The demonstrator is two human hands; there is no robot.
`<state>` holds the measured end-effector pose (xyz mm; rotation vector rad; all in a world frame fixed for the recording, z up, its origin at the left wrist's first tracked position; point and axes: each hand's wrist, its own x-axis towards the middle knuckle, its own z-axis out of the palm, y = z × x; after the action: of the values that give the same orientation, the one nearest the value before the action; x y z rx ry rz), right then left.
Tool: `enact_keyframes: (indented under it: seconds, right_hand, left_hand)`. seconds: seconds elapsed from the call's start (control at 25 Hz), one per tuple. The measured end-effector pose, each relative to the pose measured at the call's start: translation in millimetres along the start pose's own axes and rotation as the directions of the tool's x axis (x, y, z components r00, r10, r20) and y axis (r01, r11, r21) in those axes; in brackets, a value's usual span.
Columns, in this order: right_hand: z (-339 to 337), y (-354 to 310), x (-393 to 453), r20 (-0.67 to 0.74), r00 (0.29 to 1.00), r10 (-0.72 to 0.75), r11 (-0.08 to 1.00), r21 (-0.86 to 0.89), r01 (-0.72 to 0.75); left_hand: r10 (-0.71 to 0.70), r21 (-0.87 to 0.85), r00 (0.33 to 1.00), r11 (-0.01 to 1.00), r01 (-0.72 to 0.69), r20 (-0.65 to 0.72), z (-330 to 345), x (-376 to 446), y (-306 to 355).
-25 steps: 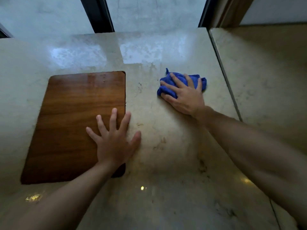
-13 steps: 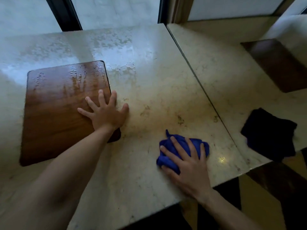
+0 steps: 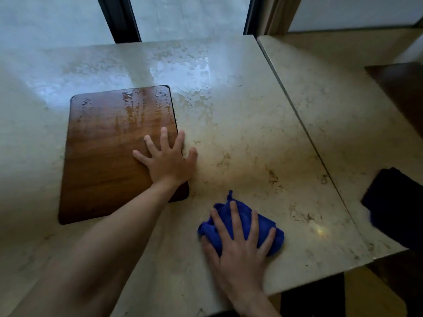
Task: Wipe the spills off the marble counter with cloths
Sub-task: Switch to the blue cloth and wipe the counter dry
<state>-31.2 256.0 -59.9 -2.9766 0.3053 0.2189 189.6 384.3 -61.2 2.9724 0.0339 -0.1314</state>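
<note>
My right hand (image 3: 238, 245) presses flat on a crumpled blue cloth (image 3: 266, 227) near the front edge of the beige marble counter (image 3: 240, 138). My left hand (image 3: 168, 160) lies flat with fingers spread, over the right edge of a brown wooden board (image 3: 103, 156) and partly on the marble. Droplets and a wet film (image 3: 194, 72) cover the far part of the counter and the top of the board.
A seam (image 3: 304, 131) splits the counter from a second marble slab on the right, where a dark cloth (image 3: 393, 202) lies at the front edge and another dark board (image 3: 402, 88) sits behind. Windows with dark frames stand behind the counter.
My right hand has dragged the blue cloth from the far middle of the counter toward its front edge. My left hand has stayed on the board. My view has shifted back and to the right.
</note>
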Motion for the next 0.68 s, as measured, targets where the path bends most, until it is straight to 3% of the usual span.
enact_keyframes:
  seconds: [0.2, 0.28, 0.4, 0.56, 0.68]
  right_hand:
    - [-9, -29, 111, -0.075, 0.997, -0.015, 0.999, 0.042, 0.018]
    - [-11, -39, 159, -0.086, 0.995, -0.053, 0.998, 0.017, 0.054]
    - [-22, -51, 231, -0.139, 0.989, -0.048, 0.999, 0.007, 0.049]
    - [-47, -72, 346, -0.020, 0.997, -0.069, 0.997, 0.018, 0.070]
    - [-64, -80, 439, -0.019, 0.990, -0.139, 0.990, 0.008, 0.139]
  left_hand:
    - [0.202, 0.052, 0.973, 0.979, -0.197, -0.112, -28, 26, -75]
    - [0.191, 0.136, 0.978, 0.974, -0.179, -0.084, -25, 37, -109]
    - [0.167, 0.119, 0.986, 0.979, -0.163, -0.026, -21, 37, -117]
    - [0.149, 0.084, 0.988, 0.985, -0.151, 0.031, -24, 39, -115]
    - [0.138, 0.098, 0.989, 0.985, -0.143, 0.056, -25, 38, -115]
